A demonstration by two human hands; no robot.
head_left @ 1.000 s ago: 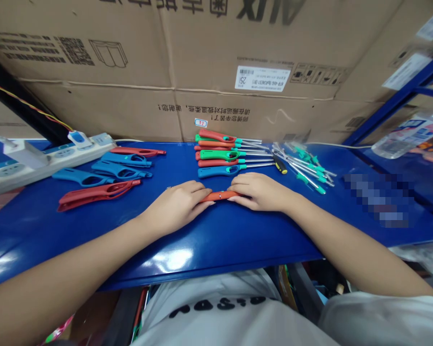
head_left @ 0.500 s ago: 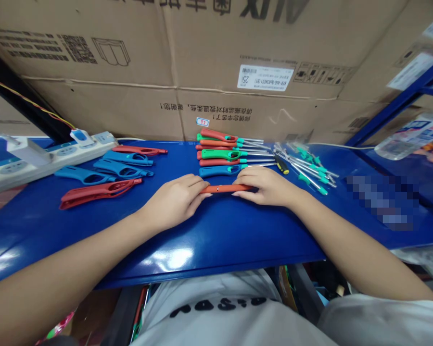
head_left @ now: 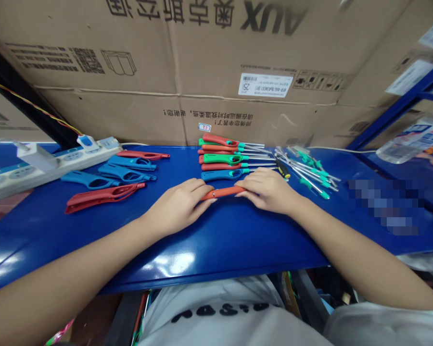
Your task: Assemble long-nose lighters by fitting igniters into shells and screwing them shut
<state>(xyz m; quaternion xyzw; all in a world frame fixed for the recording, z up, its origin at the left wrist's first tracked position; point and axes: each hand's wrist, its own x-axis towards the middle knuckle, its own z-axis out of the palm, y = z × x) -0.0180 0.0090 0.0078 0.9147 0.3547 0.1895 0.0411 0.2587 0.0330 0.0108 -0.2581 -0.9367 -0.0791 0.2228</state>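
Orange, the slim handle (head_left: 226, 191) spans between the left hand (head_left: 182, 204) and right hand (head_left: 272, 193), fingers of both closed on its ends. Nearer the body than it, the blue tabletop (head_left: 234, 240) runs to its front edge; beyond it lie long-necked lighters (head_left: 222, 159), then a cardboard box (head_left: 209, 57), contents hidden.

our glossy blue surface (head_left: 216, 240) with light glaring near its front edge, our big printed cardboard box (head_left: 130, 96) upright along the back edge, blue metal frame (head_left: 389, 115) at our right, dark post (head_left: 21, 91) at our left
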